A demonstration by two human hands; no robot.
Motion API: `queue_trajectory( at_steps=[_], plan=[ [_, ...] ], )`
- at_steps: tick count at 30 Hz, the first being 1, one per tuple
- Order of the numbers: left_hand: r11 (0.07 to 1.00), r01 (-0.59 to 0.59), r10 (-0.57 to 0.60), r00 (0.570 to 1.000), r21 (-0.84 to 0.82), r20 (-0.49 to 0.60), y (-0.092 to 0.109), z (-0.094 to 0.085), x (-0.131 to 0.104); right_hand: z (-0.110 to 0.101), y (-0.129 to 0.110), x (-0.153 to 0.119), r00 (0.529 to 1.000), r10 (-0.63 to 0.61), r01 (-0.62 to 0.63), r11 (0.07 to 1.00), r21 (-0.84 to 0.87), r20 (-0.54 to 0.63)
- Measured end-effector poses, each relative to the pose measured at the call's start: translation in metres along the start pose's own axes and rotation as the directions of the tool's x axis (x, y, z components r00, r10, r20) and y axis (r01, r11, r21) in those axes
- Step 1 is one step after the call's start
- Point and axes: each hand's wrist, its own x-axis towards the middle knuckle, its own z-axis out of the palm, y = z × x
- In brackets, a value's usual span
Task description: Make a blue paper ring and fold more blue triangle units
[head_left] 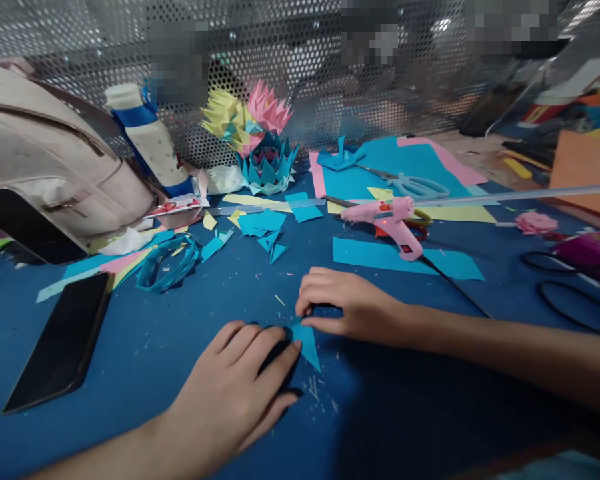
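A small folded piece of blue paper lies on the blue tabletop between my two hands, its pointed end toward me. My left hand rests at its left edge, fingers bent and a fingertip pressing it down. From the right, my right hand has its fingers curled and pinches the paper's upper corner between thumb and fingers. Part of the paper is hidden under the fingers. Beyond my hands lie a few folded blue paper pieces and a flat blue paper strip.
A pink glue gun with a cord lies behind my right hand, near light-blue scissors. Folded paper flowers stand at the back beside a bottle. At left are a phone and a pale backpack. Perforated metal rises behind.
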Motion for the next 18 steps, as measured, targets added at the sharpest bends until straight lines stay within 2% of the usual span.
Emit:
queue_trajectory(
  at_steps=[4,8,13,18],
  plan=[
    [0.996,0.076,-0.075,0.997,-0.035,0.017,-0.002,0.002,-0.005,-0.003,0.002,-0.001,1.0,-0.019,0.02,0.999,0.041,-0.013],
    [0.993,0.096,-0.093,0.995,-0.074,0.038,-0.004,0.004,-0.007,-0.004,0.001,-0.002,0.999,-0.036,0.037,0.998,0.049,-0.028],
    [0.997,0.042,-0.041,0.999,-0.071,0.011,-0.008,0.006,-0.005,-0.005,0.002,-0.004,0.987,-0.158,0.157,0.987,-0.038,-0.02],
    [0.998,-0.039,0.041,0.999,-0.041,0.036,-0.011,0.003,-0.003,-0.007,0.004,-0.006,0.956,-0.292,0.293,0.952,-0.092,0.025]
  ],
)
